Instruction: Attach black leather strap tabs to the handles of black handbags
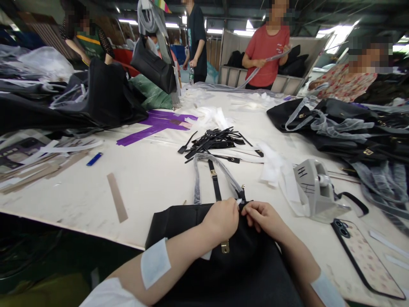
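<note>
so i've got this black bag [252, 264] right in front of me, its top edge over the near edge of the white table [150, 175]. my left hand [222, 219] is curled into a fist by the top of the bag, clamped on a little white bit [239, 201] that pokes out by the thumb. my right hand [262, 216] is just beside it, thumb and fingers bunched close at the bag's top edge, but can't tell if they're actually pinching anything. the plastic-wrapped handle [197, 185] loops up past my knuckles, with a black strap [217, 187] and its gold buckle [213, 172] inside the loop. a gold clasp [225, 247] sits on the bag below my left fist. beyond the handle there's a messy heap of loose black straps [215, 143]. off to my right: tape dispenser [311, 187], then a phone [367, 260] lying closer to me. tan strip [117, 198] over on the left. across the table someone in a red shirt [268, 53] is holding a long wrapped strip [255, 72].
</note>
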Motion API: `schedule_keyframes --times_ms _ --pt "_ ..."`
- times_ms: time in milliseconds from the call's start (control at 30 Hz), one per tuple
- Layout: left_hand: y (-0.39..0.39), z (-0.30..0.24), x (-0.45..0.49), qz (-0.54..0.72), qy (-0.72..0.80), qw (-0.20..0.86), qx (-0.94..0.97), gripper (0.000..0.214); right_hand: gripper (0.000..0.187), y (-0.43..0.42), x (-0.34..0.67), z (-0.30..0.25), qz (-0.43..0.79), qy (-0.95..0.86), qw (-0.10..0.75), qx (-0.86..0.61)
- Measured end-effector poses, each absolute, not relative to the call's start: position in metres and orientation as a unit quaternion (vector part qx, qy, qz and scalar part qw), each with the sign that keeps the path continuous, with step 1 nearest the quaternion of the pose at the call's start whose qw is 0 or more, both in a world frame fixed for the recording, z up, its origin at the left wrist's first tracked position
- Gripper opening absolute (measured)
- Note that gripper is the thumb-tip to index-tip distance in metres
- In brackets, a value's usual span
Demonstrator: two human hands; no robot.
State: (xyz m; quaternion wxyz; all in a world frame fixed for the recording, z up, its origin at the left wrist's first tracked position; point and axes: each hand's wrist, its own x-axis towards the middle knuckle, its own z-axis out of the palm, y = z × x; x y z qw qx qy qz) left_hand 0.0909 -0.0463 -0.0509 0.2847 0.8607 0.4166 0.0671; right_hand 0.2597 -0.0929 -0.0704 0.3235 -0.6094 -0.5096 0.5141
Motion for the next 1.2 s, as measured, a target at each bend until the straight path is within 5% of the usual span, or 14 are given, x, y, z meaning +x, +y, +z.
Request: schedule_keyframes --times_ms 300,667,767,967,1200 --pt "-0.050 -0.051 0.095 0.027 0.407 0.247 0.879 0.031 0.055 -0.085 0.261 -0.072 0.552 -0.424 0.376 -0.612" --pt "-0.048 -0.056 0.094 0.085 0.419 0.276 0.861 0.031 0.027 -0.090 0.257 -0.070 0.510 -0.465 0.385 -0.612" --pt "-0.047 -0.060 0.096 0.135 0.418 0.389 0.810 0.027 0.025 -0.090 0.255 -0.071 0.508 -0.464 0.372 -0.623" --pt "-0.042 -0.056 0.097 0.111 0.400 0.808 0.418 0.021 0.027 -0.087 0.253 -0.078 0.518 -0.484 0.329 -0.624" --pt "-0.029 -0.050 0.091 0.042 0.313 0.922 0.226 0.019 0.038 -0.086 0.254 -0.087 0.507 -0.510 0.325 -0.614"
